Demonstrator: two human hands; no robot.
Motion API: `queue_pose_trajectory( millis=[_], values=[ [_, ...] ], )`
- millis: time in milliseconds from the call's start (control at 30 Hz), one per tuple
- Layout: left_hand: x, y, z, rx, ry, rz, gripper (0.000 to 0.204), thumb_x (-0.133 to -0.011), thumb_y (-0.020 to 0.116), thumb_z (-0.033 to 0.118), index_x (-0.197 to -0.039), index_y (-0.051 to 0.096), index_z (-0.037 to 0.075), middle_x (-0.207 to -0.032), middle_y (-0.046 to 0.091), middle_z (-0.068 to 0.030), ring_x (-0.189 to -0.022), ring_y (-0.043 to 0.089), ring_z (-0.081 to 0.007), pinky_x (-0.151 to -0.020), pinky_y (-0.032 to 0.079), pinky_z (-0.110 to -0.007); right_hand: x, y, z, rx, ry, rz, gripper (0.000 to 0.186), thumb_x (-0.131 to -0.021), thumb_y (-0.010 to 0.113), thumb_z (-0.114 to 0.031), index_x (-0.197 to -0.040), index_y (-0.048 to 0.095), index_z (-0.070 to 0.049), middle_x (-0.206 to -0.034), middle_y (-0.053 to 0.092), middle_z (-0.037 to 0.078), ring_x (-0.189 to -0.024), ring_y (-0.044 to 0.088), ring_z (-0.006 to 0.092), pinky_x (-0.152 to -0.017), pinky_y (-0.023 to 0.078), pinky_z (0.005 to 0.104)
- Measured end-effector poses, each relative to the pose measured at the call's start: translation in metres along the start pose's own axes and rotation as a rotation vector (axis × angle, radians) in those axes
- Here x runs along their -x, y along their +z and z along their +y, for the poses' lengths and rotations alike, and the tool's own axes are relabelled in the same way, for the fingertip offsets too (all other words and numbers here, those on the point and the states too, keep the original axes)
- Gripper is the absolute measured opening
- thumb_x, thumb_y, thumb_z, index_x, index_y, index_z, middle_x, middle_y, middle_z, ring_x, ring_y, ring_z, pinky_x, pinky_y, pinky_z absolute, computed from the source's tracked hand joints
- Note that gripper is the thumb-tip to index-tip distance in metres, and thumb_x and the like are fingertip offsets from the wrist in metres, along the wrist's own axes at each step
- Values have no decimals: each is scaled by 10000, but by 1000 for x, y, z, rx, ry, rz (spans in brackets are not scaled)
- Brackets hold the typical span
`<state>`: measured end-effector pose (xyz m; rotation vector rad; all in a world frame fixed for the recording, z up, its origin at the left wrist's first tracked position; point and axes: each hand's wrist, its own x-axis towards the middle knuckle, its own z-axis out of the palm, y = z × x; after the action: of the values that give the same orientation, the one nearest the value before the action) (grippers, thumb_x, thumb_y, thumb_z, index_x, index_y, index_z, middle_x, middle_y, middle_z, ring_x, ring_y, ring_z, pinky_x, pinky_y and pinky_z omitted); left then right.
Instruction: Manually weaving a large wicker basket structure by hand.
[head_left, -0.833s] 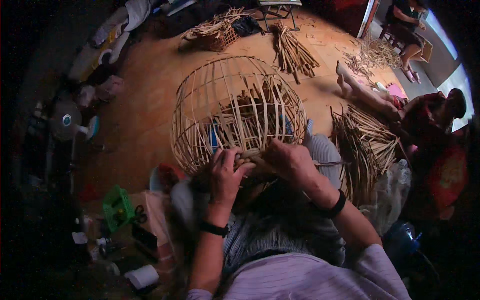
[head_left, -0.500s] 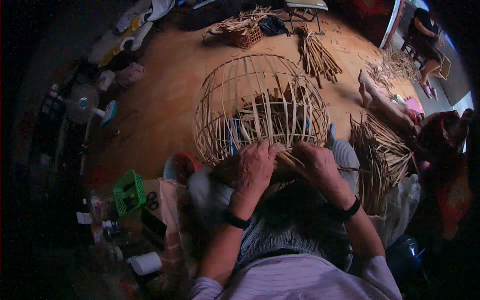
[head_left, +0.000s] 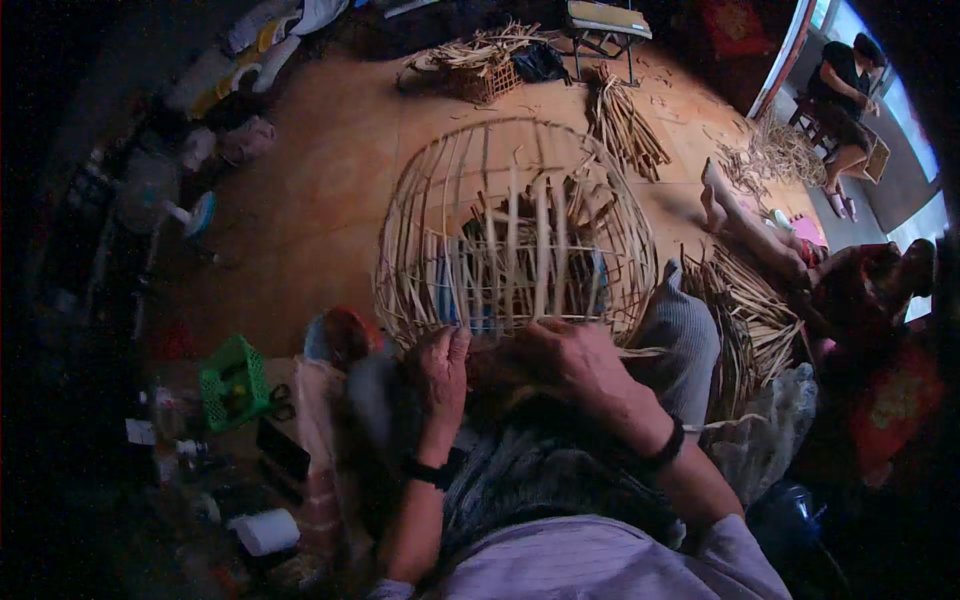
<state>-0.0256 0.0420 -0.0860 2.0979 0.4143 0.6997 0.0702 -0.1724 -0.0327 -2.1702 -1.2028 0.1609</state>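
Observation:
A round open-framed basket of pale cane strips sits in front of me, with shorter dark and pale pieces inside it. My left hand is closed at the basket's near edge, fingers curled on the weave. To its right, my right hand grips a pale strip at the same edge, its tail trailing out to the right. Motion blur and the hands hide exactly where the strip passes through the weave.
Cane bundles, a heaped basket and a folding stool are on the floor. A green crate, scissors and a fan are at left. Two people sit at right, one with bare legs stretched out.
The whole view has shifted. Since half a second ago my hands have moved down and leftward and farther apart, the left hand moving more, along the basket's near edge.

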Motion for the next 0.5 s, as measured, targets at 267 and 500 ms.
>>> queue_pose_trajectory(
  millis=[267,500],
  values=[
    [-33,-28,-15,-203,-225,-365,311,-1062,602,287,-1114,704,-2,-1139,667,-183,-1061,642,-368,-926,506,-447,-17,1,-3,38,36,-104,597,-802,756,-220,-1350,606,-35,-1182,704,217,-981,704,402,-817,554,484],
    [-20,-33,62,-291,386,-92,253,-933,578,4,-1137,721,48,-1112,683,-123,-1072,646,-352,-938,528,-448,1,28,20,139,-73,81,548,-814,752,-202,-1316,603,-41,-1182,663,213,-1016,681,443,-786,567,483]
  ],
)
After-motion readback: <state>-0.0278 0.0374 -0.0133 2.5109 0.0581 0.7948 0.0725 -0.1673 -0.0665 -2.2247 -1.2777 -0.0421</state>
